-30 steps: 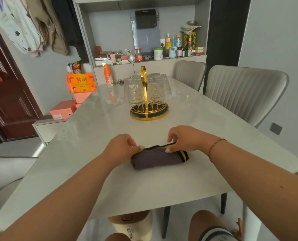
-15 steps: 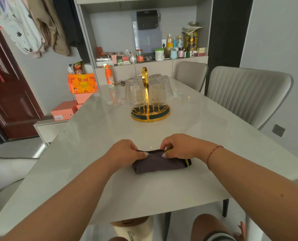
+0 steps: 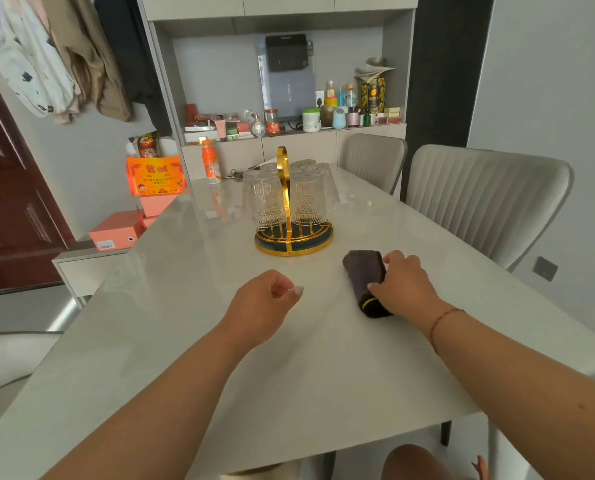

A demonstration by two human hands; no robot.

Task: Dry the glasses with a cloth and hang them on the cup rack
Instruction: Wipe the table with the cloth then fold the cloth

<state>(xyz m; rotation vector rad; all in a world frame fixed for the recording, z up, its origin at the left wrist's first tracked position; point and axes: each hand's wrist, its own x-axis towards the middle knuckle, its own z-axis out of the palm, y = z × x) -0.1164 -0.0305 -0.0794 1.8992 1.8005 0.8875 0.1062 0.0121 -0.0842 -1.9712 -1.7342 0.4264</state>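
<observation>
While the left hand (image 3: 266, 299) is held loosely curled and empty above the desk (image 3: 185, 341), the folded cloth (image 3: 365, 277) is gripped by the right hand (image 3: 405, 285) just before the rack (image 3: 293, 237), where the glasses (image 3: 303, 199) are hung upside down.

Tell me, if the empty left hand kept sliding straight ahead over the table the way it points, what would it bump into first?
Probably the gold cup rack with glasses hanging on it. The left hand points roughly toward its base, with bare table between, though depth is hard to judge here.
</observation>
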